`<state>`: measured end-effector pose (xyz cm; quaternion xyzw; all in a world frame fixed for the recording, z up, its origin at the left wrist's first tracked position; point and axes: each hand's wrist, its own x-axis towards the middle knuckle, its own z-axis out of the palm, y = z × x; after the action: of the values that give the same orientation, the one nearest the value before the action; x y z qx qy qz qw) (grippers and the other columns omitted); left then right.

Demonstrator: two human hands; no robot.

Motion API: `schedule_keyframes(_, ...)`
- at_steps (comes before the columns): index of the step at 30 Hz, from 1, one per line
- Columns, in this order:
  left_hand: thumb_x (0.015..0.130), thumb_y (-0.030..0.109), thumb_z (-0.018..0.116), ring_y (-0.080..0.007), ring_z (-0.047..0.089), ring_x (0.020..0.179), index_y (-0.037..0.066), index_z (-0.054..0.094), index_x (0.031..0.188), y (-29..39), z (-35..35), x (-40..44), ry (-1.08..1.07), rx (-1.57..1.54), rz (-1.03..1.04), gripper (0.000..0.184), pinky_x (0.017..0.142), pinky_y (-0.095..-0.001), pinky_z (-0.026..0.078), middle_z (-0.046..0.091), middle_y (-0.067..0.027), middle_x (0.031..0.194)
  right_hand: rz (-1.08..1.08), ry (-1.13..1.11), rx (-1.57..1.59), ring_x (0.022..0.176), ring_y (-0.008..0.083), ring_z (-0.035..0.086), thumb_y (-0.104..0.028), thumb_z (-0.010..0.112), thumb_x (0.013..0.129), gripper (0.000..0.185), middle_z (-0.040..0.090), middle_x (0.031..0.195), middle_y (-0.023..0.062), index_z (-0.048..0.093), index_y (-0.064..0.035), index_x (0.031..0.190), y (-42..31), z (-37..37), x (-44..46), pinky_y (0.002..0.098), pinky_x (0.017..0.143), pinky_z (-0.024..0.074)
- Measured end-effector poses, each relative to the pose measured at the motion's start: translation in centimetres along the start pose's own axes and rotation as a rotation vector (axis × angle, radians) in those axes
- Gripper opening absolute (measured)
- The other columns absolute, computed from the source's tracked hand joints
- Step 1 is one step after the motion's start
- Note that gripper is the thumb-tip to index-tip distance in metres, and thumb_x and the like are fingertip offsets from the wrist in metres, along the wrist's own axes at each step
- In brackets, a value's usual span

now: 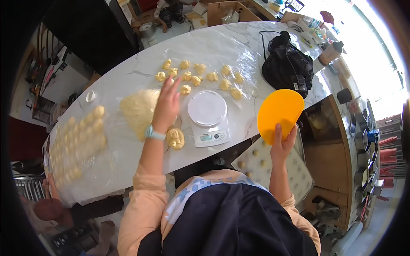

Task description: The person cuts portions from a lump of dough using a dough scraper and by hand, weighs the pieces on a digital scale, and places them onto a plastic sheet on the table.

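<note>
An orange dough scraper (279, 113) with a rounded edge is held up in my right hand (283, 144), thumb across its lower part. My left hand (168, 104), slightly blurred, reaches over the table with its fingers stretched toward small dough pieces (186, 76). Whether its fingertips touch the nearest piece cannot be made out. A white digital kitchen scale (208, 109) stands between my hands, its round plate bare. Partly behind my left hand lies a big slab of dough (136, 109). Close to my left wrist sits a folded dough lump (175, 139).
Rows of dough balls (81, 136) lie under plastic film at the left. A black bag (287, 64) rests at the back right. Below the table edge is a tray (294, 170) with small dough pieces. Another person (47, 209) is at the lower left.
</note>
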<state>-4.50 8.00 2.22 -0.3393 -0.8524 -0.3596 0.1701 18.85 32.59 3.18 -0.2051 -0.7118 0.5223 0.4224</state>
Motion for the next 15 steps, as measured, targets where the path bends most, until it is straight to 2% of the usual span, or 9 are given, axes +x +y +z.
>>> schedule_keyframes(1, 0.089, 0.007, 0.053, -0.0319, 0.052, 0.114, 0.002, 0.057, 0.116, 0.9, -1.7, -1.4, 0.082, -0.103, -0.051, 0.027, 0.094, -0.0391, 0.043, 0.054, -0.0196, 0.123, -0.016, -0.039, -0.041, 0.088, 0.01, 0.056, -0.013, 0.056, 0.093, 0.026, 0.059, 0.097, 0.0045, 0.046, -0.002, 0.115, -0.1, -0.2, 0.2, 0.0255, 0.078, 0.0452)
schedule_keyframes(3, 0.088, 0.009, 0.06, -0.0267, 0.057, 0.095, 0.002, 0.058, 0.105, 1.1, -2.9, -7.1, 0.153, -0.114, -0.299, 0.019, 0.082, -0.0348, 0.045, 0.059, -0.0151, 0.106, 0.011, -0.162, -0.023, 0.086, 0.0113, 0.058, -0.013, 0.056, 0.093, 0.025, 0.061, 0.096, 0.0059, 0.047, -0.0022, 0.114, -0.4, 0.1, 0.4, 0.0269, 0.076, 0.0467)
schedule_keyframes(5, 0.082, 0.012, 0.07, -0.0217, 0.056, 0.08, 0.003, 0.058, 0.095, 2.8, -2.3, -12.2, 0.257, -0.04, -0.318, 0.021, 0.07, -0.0323, 0.044, 0.057, -0.0115, 0.093, 0.097, -0.32, 0.09, 0.085, 0.0137, 0.061, -0.012, 0.056, 0.093, 0.024, 0.063, 0.095, 0.0082, 0.047, -0.0022, 0.113, -0.9, 1.7, 0.0, 0.0288, 0.075, 0.0485)
schedule_keyframes(7, 0.075, 0.011, 0.076, -0.0262, 0.058, 0.08, 0.003, 0.059, 0.093, 4.1, -1.5, -14.8, 0.215, 0.008, -0.324, 0.027, 0.069, -0.0341, 0.048, 0.059, -0.0106, 0.091, 0.144, -0.605, 0.031, 0.085, 0.0204, 0.064, -0.011, 0.054, 0.093, 0.021, 0.065, 0.098, 0.0126, 0.048, -0.0011, 0.111, -1.2, 4.5, -0.6, 0.0319, 0.074, 0.0501)
schedule_keyframes(9, 0.072, 0.011, 0.078, -0.0262, 0.059, 0.083, 0.003, 0.06, 0.094, 3.1, 0.2, -16.7, 0.243, -0.017, -0.355, 0.03, 0.072, -0.0347, 0.05, 0.06, -0.0106, 0.094, 0.006, -0.966, -0.061, 0.086, 0.0376, 0.064, -0.012, 0.051, 0.093, 0.028, 0.064, 0.099, 0.0203, 0.041, -0.0017, 0.116, -2.5, 8.1, -1.1, 0.0393, 0.074, 0.0503)
schedule_keyframes(10, 0.071, 0.01, 0.079, -0.0262, 0.06, 0.085, 0.003, 0.06, 0.095, 2.9, 0.4, -17.3, 0.255, -0.033, -0.37, 0.031, 0.074, -0.0351, 0.051, 0.061, -0.0107, 0.095, 0.041, -1.173, -0.095, 0.087, 0.0417, 0.061, -0.016, 0.051, 0.093, 0.029, 0.062, 0.096, 0.0236, 0.038, -0.0026, 0.115, -3.1, 9.9, -1.1, 0.0434, 0.072, 0.0491)
schedule_keyframes(11, 0.072, 0.006, 0.077, -0.0282, 0.061, 0.09, 0.003, 0.061, 0.098, 2.7, 0.5, -17.9, 0.223, -0.045, -0.426, 0.031, 0.078, -0.0358, 0.052, 0.062, -0.012, 0.099, -0.048, -1.261, -0.14, 0.081, 0.0418, 0.061, -0.016, 0.05, 0.091, 0.026, 0.062, 0.086, 0.0227, 0.04, -0.0023, 0.111, -4.1, 11.8, -1.3, 0.0454, 0.068, 0.0483)
schedule_keyframes(14, 0.073, 0.004, 0.074, -0.0296, 0.061, 0.092, 0.003, 0.061, 0.099, 1.9, 0.5, -19.1, 0.28, -0.203, -0.47, 0.029, 0.079, -0.0352, 0.051, 0.062, -0.0128, 0.101, -0.213, -1.458, -0.299, 0.075, 0.0408, 0.062, -0.013, 0.051, 0.087, 0.028, 0.062, 0.076, 0.0206, 0.04, -0.0017, 0.11, -5.8, 17.1, -1.4, 0.0465, 0.064, 0.048)
schedule_keyframes(15, 0.073, 0.002, 0.073, -0.0259, 0.061, 0.092, 0.001, 0.061, 0.1, 2.0, 0.3, -19.2, 0.273, -0.171, -0.449, 0.031, 0.079, -0.0328, 0.052, 0.062, -0.0121, 0.102, -0.269, -1.501, -0.33, 0.073, 0.0404, 0.062, -0.013, 0.051, 0.086, 0.028, 0.062, 0.075, 0.02, 0.041, -0.0018, 0.109, -5.6, 18.8, -1.9, 0.0465, 0.063, 0.048)
